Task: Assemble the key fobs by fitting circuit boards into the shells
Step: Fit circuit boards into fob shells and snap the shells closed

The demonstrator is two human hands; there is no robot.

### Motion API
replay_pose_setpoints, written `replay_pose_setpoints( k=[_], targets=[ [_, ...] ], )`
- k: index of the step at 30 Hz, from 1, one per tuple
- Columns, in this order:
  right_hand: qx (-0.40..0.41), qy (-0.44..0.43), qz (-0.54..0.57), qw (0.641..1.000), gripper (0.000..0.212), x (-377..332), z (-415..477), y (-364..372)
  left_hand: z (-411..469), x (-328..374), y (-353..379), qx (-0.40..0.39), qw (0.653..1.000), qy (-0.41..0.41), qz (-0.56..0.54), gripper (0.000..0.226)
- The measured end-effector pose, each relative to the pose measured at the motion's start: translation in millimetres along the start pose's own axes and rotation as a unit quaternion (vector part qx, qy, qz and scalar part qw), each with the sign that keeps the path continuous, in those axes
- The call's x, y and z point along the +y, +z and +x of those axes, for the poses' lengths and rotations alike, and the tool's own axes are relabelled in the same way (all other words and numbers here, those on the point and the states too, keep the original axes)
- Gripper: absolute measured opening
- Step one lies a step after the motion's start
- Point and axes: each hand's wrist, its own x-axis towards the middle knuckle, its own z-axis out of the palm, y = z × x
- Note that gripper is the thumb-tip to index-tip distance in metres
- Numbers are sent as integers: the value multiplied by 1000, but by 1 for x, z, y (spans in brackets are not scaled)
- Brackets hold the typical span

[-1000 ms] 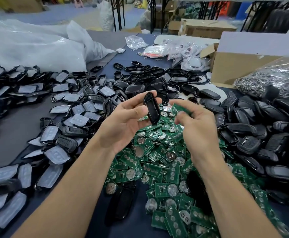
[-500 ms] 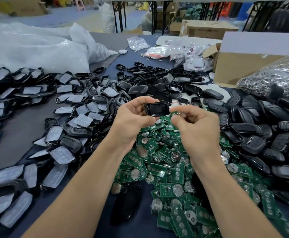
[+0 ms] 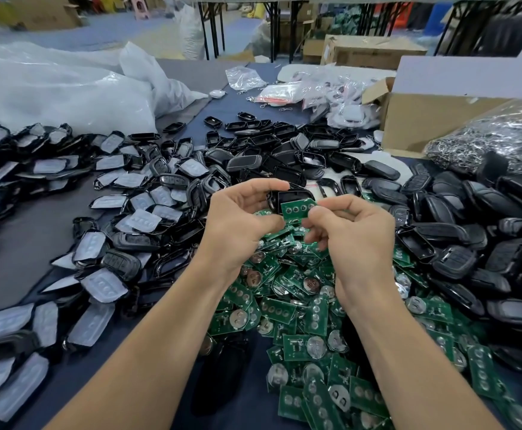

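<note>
At shell [image 3: 291, 196] mouth, perhaps inside: board [image 3: 297, 210]

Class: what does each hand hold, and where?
Left hand: black plastic shell, by its left end. Right hand: green rectangular circuit board, by its right edge.

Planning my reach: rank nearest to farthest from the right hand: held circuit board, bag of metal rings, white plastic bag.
1. Circuit board, pinched by the right hand.
2. Bag of metal rings, right rear.
3. White plastic bag, far left.
</note>
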Motion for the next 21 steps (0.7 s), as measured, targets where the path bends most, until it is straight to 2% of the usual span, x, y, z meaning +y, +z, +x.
replay_pose_setpoints(
  k=[5,12,18,21],
  targets=[
    [15,21,24,999,18,0,1,0,-2,3,3,-14,1000,8,15,54],
    [-15,53,58,997,16,-2,2,-1,-1,1,-1,-1,1000,7,15,56],
    [2,4,-42,999,13,3,-1,1,-3,-1,5,-7,999,17,35,55],
    [28,-1,-46,999,14,4,0,2,-3,-1,5,0,1000,13,24,54]
  ],
)
